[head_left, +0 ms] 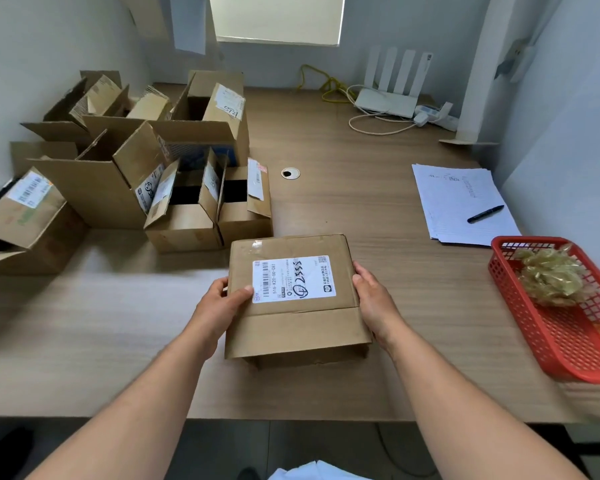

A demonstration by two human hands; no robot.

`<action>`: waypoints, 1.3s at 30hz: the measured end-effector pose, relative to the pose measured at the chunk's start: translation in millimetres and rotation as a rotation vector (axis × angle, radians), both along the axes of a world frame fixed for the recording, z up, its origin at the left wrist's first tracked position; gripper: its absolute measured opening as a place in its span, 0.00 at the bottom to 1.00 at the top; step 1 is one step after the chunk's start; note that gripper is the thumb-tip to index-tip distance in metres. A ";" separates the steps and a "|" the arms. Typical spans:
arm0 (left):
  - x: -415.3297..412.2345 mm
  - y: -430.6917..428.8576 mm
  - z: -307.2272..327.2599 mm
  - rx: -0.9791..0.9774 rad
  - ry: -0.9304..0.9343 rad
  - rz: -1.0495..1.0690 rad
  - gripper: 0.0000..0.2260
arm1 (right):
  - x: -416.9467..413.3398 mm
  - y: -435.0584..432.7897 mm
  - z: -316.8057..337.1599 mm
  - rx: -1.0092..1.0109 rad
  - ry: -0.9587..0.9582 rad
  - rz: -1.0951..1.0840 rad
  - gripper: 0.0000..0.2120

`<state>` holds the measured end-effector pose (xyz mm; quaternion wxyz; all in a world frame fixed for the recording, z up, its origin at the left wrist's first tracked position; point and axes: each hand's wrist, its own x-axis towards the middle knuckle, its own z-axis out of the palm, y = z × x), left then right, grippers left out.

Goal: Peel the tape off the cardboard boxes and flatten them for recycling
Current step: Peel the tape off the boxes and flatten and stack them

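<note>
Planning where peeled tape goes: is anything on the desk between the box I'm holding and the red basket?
Nothing visible: only bare desk lies between the box and the red basket to its right. The paper stack and pen lie farther back.

I log the left hand (219,306) and right hand (371,299) as bare, forearms (465,393) uncovered down to the near frame edge, with a white, pale-blue-tinged garment (312,472) bunched between them.

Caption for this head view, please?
Left hand and right hand hold a labelled box on the desk near opened boxes.
</note>
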<state>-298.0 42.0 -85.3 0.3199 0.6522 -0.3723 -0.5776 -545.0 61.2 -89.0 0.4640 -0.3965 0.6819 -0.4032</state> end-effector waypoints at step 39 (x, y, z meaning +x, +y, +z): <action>11.3 -3.6 -1.3 -0.171 0.016 -0.023 0.05 | -16.7 16.8 -3.4 0.079 -0.010 0.156 0.17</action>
